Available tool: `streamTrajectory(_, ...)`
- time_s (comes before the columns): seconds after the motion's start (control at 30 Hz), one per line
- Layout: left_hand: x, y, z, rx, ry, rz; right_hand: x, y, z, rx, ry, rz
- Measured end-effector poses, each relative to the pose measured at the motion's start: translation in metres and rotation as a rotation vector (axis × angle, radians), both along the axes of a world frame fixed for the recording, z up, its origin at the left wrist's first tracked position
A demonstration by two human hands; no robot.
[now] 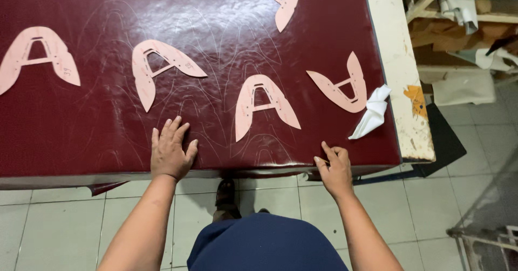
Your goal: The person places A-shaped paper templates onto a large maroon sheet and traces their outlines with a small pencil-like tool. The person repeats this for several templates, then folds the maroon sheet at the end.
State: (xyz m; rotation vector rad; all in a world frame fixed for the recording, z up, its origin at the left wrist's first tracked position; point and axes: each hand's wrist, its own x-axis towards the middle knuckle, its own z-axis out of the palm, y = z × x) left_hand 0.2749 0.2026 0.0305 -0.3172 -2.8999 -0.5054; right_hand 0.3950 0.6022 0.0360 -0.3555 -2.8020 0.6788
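Observation:
A dark red glossy sheet of leather (216,44) covers the table, marked with faint traced outlines. Several pink card templates lie on it, each shaped like a winged arch with a cut-out; the nearest one (263,104) sits between my hands. My left hand (171,151) rests flat on the sheet near the front edge, fingers spread. My right hand (334,168) is at the front edge, fingers bent and pinching or pressing the sheet's border; whether it grips the edge is unclear. Another template (341,86) lies just above my right hand.
A crumpled white cloth (372,112) lies at the sheet's right edge. The table's bare cream border (402,71) runs down the right side. Shelves with clutter (464,22) stand to the right. Tiled floor (65,222) lies below, and a metal frame (485,233) at lower right.

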Motion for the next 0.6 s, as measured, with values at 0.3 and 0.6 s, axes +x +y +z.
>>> streamTrajectory(0.3,0.004,-0.002,0.01,0.041,0.008,0.01,-0.003,-0.004,0.01,-0.033,0.004,0.004)
streamTrajectory(0.6,0.001,-0.008,0.011,0.056,0.013,0.016,-0.009,-0.007,0.011,-0.084,-0.033,-0.049)
